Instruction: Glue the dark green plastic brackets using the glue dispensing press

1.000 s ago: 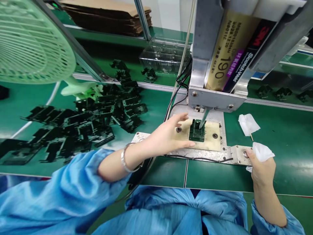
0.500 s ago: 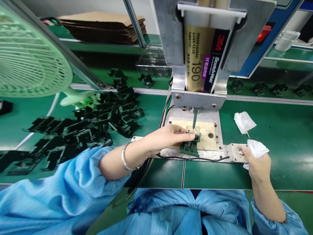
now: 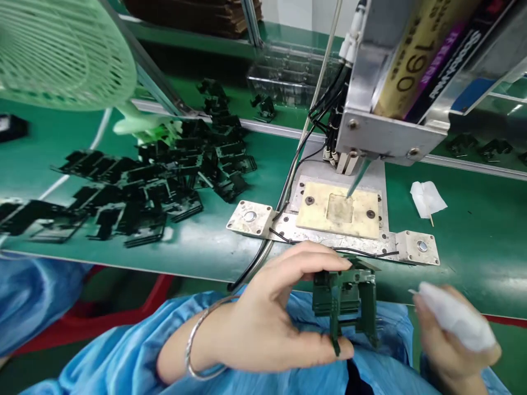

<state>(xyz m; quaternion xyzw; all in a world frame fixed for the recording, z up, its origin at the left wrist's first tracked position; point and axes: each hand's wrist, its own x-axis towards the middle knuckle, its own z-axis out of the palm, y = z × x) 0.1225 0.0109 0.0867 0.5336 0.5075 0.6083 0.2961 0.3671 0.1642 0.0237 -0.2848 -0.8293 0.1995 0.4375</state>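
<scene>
My left hand (image 3: 267,323) grips a dark green plastic bracket (image 3: 364,307) between thumb and fingers, held up in front of my body at the bench's front edge. Closed around a white wipe (image 3: 461,321), my right hand (image 3: 440,345) is at the lower right, somewhat blurred. A small pale tip sticks out by its thumb. Beyond the bracket lies a cream fixture plate (image 3: 308,216) with a shallow recess. The green nozzle (image 3: 359,176) of a glue dispenser points down over it. Above the nozzle sits a gold-and-black adhesive cartridge (image 3: 415,60).
Many dark brackets (image 3: 164,186) are spread over the left of the bench. Two metal button blocks (image 3: 257,227) flank the fixture. A white wipe with a stick (image 3: 428,198) lies at the right. A green fan (image 3: 69,55) stands at upper left. Another person's blue sleeve (image 3: 33,302) shows at left.
My left hand has brought the bracket from the fixture, under the nozzle, toward my body. My right hand has left the right button block and moved nearer me, still with the wipe. The view has shifted.
</scene>
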